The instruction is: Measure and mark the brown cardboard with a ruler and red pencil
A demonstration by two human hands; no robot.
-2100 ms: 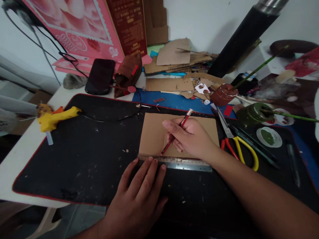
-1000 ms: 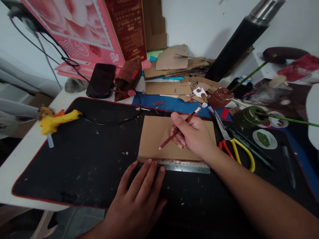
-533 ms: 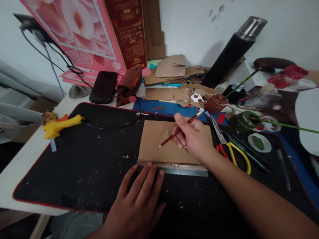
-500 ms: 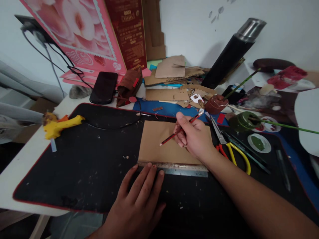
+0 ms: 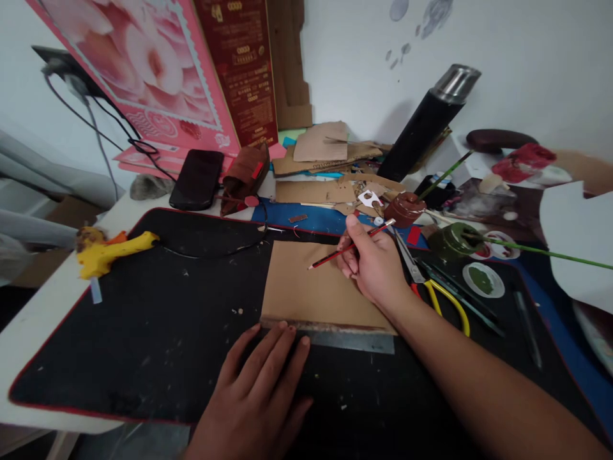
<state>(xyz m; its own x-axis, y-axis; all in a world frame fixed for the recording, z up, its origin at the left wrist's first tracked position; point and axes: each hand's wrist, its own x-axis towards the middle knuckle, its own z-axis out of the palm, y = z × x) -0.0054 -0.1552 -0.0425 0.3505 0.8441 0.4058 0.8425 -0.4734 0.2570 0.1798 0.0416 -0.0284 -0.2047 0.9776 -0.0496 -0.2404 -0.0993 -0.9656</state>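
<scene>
A rectangular piece of brown cardboard [image 5: 306, 287] lies on a black mat [image 5: 158, 306]. A metal ruler [image 5: 349, 340] lies along the cardboard's near edge. My left hand [image 5: 258, 390] lies flat, fingers stretched out, fingertips pressing the ruler's left end. My right hand [image 5: 376, 265] is closed round a red and black pencil [image 5: 349, 246], held lifted over the cardboard's far right part, its tip pointing left and clear of the ruler.
A yellow glue gun [image 5: 108, 251] lies at the mat's left. Yellow-handled scissors [image 5: 431, 284] lie right of the cardboard. Behind are a black phone [image 5: 196, 179], cardboard scraps [image 5: 325, 150], a black flask [image 5: 424, 124], brown and green pots [image 5: 445, 239] with sticks, and a paint lid [image 5: 483, 279].
My right hand has lifted the pencil from beside the ruler and drawn it back over the cardboard's far side. My left hand stays on the ruler. The camera has tilted up.
</scene>
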